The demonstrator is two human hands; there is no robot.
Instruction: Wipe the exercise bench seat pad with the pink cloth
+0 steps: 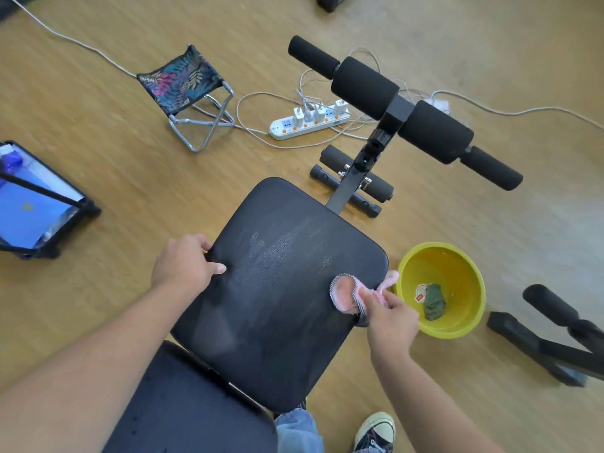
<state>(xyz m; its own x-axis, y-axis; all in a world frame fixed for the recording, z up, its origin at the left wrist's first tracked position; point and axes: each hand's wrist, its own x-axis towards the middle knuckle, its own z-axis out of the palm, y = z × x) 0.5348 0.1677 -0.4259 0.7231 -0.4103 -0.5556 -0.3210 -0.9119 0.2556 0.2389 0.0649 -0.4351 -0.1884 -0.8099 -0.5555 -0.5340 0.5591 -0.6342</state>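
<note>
The black seat pad point(281, 289) of the exercise bench fills the middle of the view, with damp streaks across its upper half. My left hand point(184, 259) grips the pad's left edge, thumb on top. My right hand point(390, 317) pinches the pink cloth point(346, 294) at the pad's right edge. The cloth is bunched, lies partly on the pad, and one end trails over the side toward a basin.
A yellow basin point(457, 276) holding a green rag point(434, 302) stands on the floor right of the pad. Foam leg rollers point(402, 109) rise beyond it. A power strip point(309, 124) with cables, a folding stool point(186, 81), a tablet point(32, 204) and another black frame point(552, 338) surround the bench.
</note>
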